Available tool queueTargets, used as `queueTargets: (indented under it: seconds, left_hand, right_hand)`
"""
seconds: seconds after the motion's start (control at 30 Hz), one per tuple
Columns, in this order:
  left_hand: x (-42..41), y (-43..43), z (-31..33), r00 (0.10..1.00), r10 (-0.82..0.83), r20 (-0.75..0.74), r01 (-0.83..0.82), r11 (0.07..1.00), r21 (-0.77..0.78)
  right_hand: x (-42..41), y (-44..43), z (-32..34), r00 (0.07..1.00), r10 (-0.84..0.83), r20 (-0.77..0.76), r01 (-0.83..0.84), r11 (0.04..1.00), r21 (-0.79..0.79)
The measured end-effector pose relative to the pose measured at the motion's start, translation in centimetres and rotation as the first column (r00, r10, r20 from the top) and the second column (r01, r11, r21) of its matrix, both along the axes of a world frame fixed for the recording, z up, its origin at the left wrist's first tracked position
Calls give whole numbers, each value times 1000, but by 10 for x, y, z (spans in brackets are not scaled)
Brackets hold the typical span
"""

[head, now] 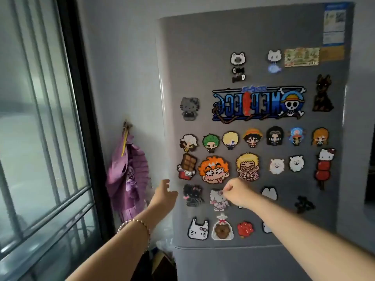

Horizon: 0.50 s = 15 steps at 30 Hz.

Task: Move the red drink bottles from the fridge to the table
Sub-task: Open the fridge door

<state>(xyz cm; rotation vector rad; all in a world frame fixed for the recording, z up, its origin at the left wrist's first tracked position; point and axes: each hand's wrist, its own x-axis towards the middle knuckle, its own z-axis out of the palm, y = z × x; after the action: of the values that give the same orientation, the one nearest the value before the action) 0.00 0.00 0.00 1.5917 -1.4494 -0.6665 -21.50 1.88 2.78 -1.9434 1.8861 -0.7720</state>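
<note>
A grey fridge (203, 67) fills the middle and right of the view, its upper door closed and covered with pixel-bead magnets. My left hand (163, 192) reaches to the door's left edge with loosely spread fingers, holding nothing. My right hand (236, 192) is raised in front of the door near a small cat magnet (218, 200), its fingers curled in; whether it pinches anything is unclear. No red drink bottles and no table are in view.
A window with a dark frame (81, 118) takes up the left side. A purple bag (127, 179) hangs on the wall between window and fridge. Plastic bags (164, 236) sit low beside the fridge. The lower fridge door (223, 264) begins under a seam.
</note>
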Motion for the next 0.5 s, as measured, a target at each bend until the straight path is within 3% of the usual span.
queueTargets:
  seconds: [0.27,0.5]
  left_hand:
    - [0,-54,6,998,-2,-66,-5,994,-113]
    - [2,-46,6,996,29,79,-20,993,-120]
  right_hand:
    - [-11,-11,0,986,-159,-42,159,987,-10]
    - [-32,25,-2,978,-206,-40,204,978,-46]
